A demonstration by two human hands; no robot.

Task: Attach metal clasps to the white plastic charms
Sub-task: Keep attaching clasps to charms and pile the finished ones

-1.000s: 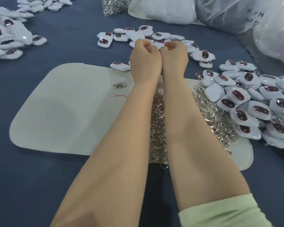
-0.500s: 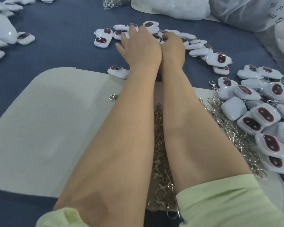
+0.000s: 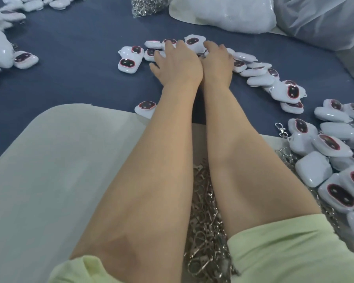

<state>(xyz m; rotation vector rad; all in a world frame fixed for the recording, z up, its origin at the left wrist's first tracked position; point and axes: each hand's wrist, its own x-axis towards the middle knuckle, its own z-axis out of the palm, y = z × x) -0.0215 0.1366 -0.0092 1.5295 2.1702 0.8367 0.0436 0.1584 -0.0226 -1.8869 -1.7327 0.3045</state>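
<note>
Touching charms (image 3: pixel 194 44): left hand (image 3: pixel 178 64), right hand (image 3: pixel 218 62).

Glossy white charms (image 3: pixel 129 64) with dark oval faces ringed in red, some charms showing plain white backs, shiny silver clasps (image 3: pixel 204 221), plain dark blue cloth (image 3: pixel 80 48), pale cream unpatterned mat (image 3: pixel 49 160), light yellow-green sleeves (image 3: pixel 284 252), cloudy translucent white bags (image 3: pixel 233 15)
</note>
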